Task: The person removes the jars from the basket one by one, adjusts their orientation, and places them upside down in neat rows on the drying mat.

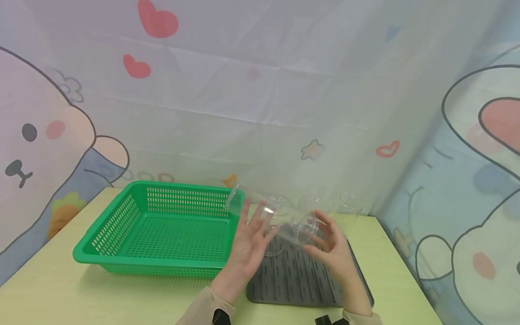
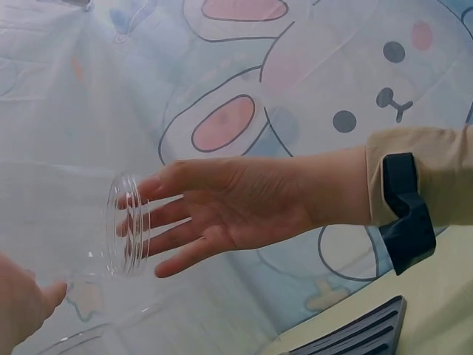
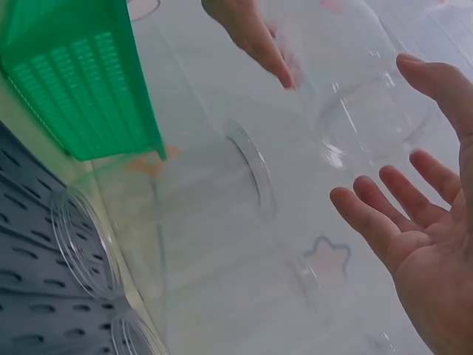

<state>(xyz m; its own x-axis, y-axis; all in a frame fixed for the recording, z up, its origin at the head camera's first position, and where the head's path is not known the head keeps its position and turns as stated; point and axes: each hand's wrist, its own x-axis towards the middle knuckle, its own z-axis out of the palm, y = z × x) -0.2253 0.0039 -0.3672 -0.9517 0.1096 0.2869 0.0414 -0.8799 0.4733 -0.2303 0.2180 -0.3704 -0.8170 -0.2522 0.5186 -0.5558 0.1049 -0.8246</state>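
A clear jar (image 1: 280, 221) is tilted in the air between both hands, its narrower ringed rim toward the right. The left hand (image 1: 249, 248) lies palm up along the jar, fingers straight and spread. At the rim end, the right hand (image 1: 335, 243) holds the jar between its thumb and fingers. Through the ringed rim (image 2: 127, 229), the right fingertips show in the left wrist view. How firmly each hand bears on the see-through wall is hard to tell. Other clear jars (image 3: 85, 244) stand mouth down on a dark grey ribbed mat (image 1: 292, 284).
A green plastic basket (image 1: 158, 264) with slotted walls sits left of the mat on the pale yellow table (image 1: 44, 293). More clear jars (image 1: 348, 207) stand at the mat's back. Behind the table hangs a cartoon-printed cloth (image 1: 227, 90).
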